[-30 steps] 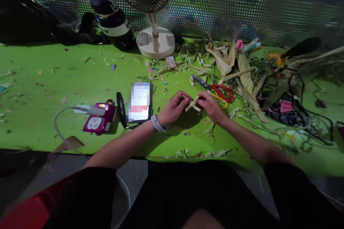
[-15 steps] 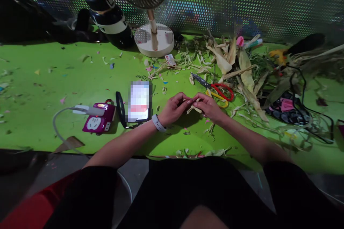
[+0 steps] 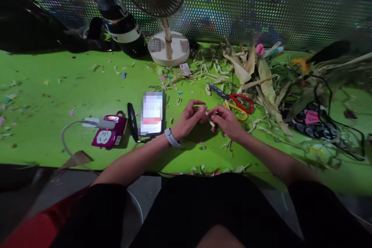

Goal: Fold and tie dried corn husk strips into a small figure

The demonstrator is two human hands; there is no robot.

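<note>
My left hand [image 3: 188,119] has its fingers closed around a small pale strip of husk [image 3: 209,119] over the green table. My right hand [image 3: 226,121] pinches the same strip from the other side, its fingertips close to those of the left. Red- and yellow-handled scissors [image 3: 232,99] lie just beyond my right hand. Behind them is a heap of dry corn husks [image 3: 266,79]. A phone [image 3: 152,112] with a lit screen lies to the left of my left hand.
A purple power adapter [image 3: 109,131] with a white cable sits left of the phone. A fan [image 3: 168,48] and a dark bottle [image 3: 123,31] stand at the back. A patterned pouch [image 3: 314,122] with black cord lies at right. Scraps litter the green table [image 3: 95,85].
My fingertips have drawn slightly apart, and the pale strip between them now points downward. The whole view has shifted a little, so the table items appear slightly lower.
</note>
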